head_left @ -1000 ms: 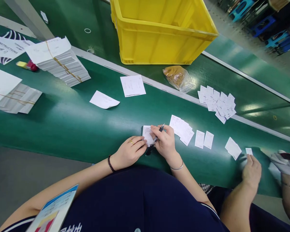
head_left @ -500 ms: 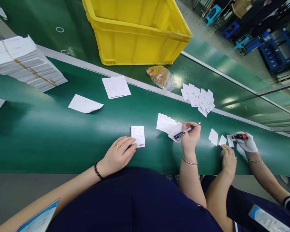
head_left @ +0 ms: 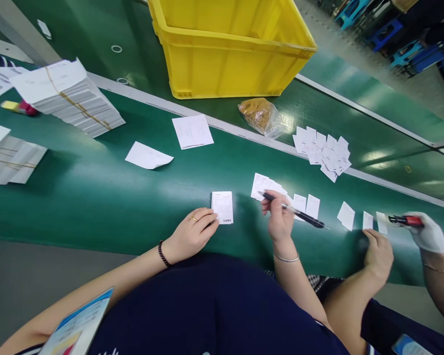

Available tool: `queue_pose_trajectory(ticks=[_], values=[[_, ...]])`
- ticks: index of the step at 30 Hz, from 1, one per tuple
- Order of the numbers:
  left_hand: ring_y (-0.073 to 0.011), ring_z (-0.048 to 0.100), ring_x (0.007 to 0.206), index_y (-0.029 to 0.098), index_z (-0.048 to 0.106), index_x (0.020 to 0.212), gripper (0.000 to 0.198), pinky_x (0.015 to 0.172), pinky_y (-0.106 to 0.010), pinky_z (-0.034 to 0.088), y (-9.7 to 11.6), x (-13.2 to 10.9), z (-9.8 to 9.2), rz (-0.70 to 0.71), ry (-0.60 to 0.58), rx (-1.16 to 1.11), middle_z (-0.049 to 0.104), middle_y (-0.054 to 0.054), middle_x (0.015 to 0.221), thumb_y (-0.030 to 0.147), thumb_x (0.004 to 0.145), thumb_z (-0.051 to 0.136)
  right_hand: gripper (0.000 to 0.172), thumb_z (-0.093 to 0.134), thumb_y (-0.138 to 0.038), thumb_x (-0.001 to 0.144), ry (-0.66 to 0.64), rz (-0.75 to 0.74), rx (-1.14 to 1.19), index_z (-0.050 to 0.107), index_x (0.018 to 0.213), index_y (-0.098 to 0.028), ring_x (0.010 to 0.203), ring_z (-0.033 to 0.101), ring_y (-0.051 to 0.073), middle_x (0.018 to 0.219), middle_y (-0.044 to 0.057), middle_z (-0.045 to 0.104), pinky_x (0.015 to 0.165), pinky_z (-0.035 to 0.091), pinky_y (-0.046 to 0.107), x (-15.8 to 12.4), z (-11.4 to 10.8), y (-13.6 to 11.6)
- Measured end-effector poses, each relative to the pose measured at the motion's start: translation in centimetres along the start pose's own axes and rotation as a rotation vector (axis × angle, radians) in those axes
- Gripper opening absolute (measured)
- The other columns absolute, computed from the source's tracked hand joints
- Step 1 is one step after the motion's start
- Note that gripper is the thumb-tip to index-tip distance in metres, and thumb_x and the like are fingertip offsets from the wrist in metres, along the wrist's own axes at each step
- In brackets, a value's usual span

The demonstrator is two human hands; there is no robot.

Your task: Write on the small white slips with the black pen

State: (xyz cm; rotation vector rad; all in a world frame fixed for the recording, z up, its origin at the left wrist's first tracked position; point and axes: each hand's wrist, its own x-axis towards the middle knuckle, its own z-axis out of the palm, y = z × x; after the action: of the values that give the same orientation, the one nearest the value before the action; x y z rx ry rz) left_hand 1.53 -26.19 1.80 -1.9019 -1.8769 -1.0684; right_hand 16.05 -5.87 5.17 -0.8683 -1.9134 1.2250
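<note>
My left hand (head_left: 195, 232) lies on the green table with its fingertips on the lower left edge of a small stack of printed white cards (head_left: 222, 207). Its fingers are loosely spread. To the right, my right hand (head_left: 280, 216) is closed around a black and clear pen (head_left: 304, 215), which slants across the fingers. That hand hovers at the lower edge of a fanned row of white cards (head_left: 261, 183) and hides part of it. Two single cards (head_left: 313, 206) lie just right of the hand, partly behind the pen.
A yellow crate (head_left: 237, 64) stands at the back beside a bag of rubber bands (head_left: 261, 116). Banded paper stacks (head_left: 85, 101) are at the left. A card pile (head_left: 327, 150) lies back right. A co-worker's gloved hand (head_left: 431, 234) holds a red and black tool.
My right hand has moved left off the fanned cards' right end, and the pen has swung round. Two separate cards now show there. The view has shifted; my left hand stays at the stack.
</note>
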Motion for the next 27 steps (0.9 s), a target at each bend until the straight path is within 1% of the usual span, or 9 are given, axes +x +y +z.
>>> queue_pose_trajectory(ticks=[3, 5, 7, 10, 13, 16, 21, 24, 27], values=[[-0.0223, 0.063, 0.101, 0.012, 0.064, 0.101, 0.018, 0.087, -0.039, 0.060, 0.0, 0.0, -0.1, 0.001, -0.013, -0.008, 0.069, -0.011, 0.098, 0.003, 0.087, 0.056, 0.030, 0.051, -0.048, 0.094, -0.236, 0.070, 0.130, 0.064, 0.099, -0.022, 0.051, 0.057, 0.011, 0.071, 0.001, 0.066, 0.043, 0.047, 0.023, -1.2, 3.1, -1.1], [-0.0227, 0.063, 0.103, 0.012, 0.064, 0.101, 0.018, 0.087, -0.039, 0.059, -0.1, -0.1, -0.1, 0.002, -0.024, -0.013, 0.069, -0.010, 0.098, 0.003, 0.088, 0.054, 0.025, 0.055, -0.044, 0.092, -0.334, 0.068, 0.120, 0.063, 0.100, -0.022, 0.055, 0.060, 0.011, 0.075, 0.001, 0.067, 0.047, 0.050, 0.024, -1.6, 4.5, -1.6], [-0.0227, 0.062, 0.104, 0.013, 0.064, 0.100, 0.018, 0.088, -0.039, 0.059, -0.1, -0.2, -0.1, 0.007, -0.032, -0.008, 0.069, -0.010, 0.099, 0.003, 0.089, 0.053, 0.019, 0.059, -0.038, 0.089, -0.387, 0.014, 0.030, 0.064, 0.099, -0.023, 0.059, 0.061, 0.012, 0.079, 0.002, 0.068, 0.052, 0.053, 0.026, -1.7, 5.2, -1.9], [-0.0229, 0.062, 0.105, 0.012, 0.064, 0.099, 0.016, 0.089, -0.039, 0.059, -0.2, -0.4, 0.0, 0.009, -0.042, 0.000, 0.069, -0.011, 0.099, 0.004, 0.090, 0.054, 0.010, 0.061, -0.029, 0.086, -0.405, -0.111, -0.118, 0.065, 0.093, -0.023, 0.056, 0.059, 0.012, 0.074, 0.000, 0.067, 0.053, 0.052, 0.026, -1.7, 5.6, -2.1], [-0.0224, 0.062, 0.107, 0.013, 0.064, 0.099, 0.016, 0.089, -0.038, 0.059, -0.2, -0.6, 0.2, -0.008, -0.044, -0.015, 0.068, -0.010, 0.100, 0.005, 0.091, 0.053, 0.007, 0.059, -0.026, 0.085, -0.394, -0.216, -0.168, 0.065, 0.084, -0.023, 0.053, 0.057, 0.012, 0.068, 0.000, 0.066, 0.050, 0.049, 0.026, -1.7, 5.9, -2.0], [-0.0224, 0.061, 0.108, 0.014, 0.064, 0.099, 0.016, 0.091, -0.039, 0.059, -0.2, -0.7, 0.3, -0.018, -0.052, -0.035, 0.068, -0.010, 0.100, 0.005, 0.091, 0.052, 0.008, 0.059, -0.025, 0.085, -0.383, -0.267, -0.210, 0.065, 0.081, -0.023, 0.054, 0.058, 0.013, 0.071, 0.001, 0.068, 0.052, 0.050, 0.027, -1.8, 6.0, -1.7], [-0.0223, 0.062, 0.107, 0.013, 0.064, 0.098, 0.015, 0.091, -0.038, 0.059, -0.2, -0.8, 0.3, -0.025, -0.051, -0.039, 0.067, -0.010, 0.100, 0.006, 0.091, 0.052, 0.008, 0.058, -0.023, 0.085, -0.398, -0.367, -0.261, 0.065, 0.081, -0.023, 0.059, 0.063, 0.015, 0.071, 0.001, 0.070, 0.059, 0.053, 0.029, -1.8, 6.1, -1.6], [-0.0226, 0.062, 0.107, 0.012, 0.064, 0.098, 0.015, 0.092, -0.038, 0.059, -0.2, -0.7, 0.3, -0.014, -0.046, -0.036, 0.068, -0.011, 0.100, 0.006, 0.091, 0.053, 0.008, 0.058, -0.020, 0.085, -0.395, -0.432, -0.263, 0.065, 0.082, -0.023, 0.060, 0.065, 0.015, 0.070, 0.001, 0.070, 0.059, 0.054, 0.028, -1.7, 6.2, -1.7], [-0.0222, 0.062, 0.107, 0.012, 0.064, 0.101, 0.018, 0.092, -0.038, 0.060, -0.2, -0.6, 0.2, -0.011, -0.049, -0.033, 0.068, -0.010, 0.099, 0.006, 0.092, 0.051, 0.008, 0.058, -0.019, 0.084, -0.392, -0.461, -0.277, 0.065, 0.082, -0.022, 0.060, 0.065, 0.015, 0.070, 0.001, 0.070, 0.060, 0.055, 0.028, -1.8, 6.3, -1.7]])
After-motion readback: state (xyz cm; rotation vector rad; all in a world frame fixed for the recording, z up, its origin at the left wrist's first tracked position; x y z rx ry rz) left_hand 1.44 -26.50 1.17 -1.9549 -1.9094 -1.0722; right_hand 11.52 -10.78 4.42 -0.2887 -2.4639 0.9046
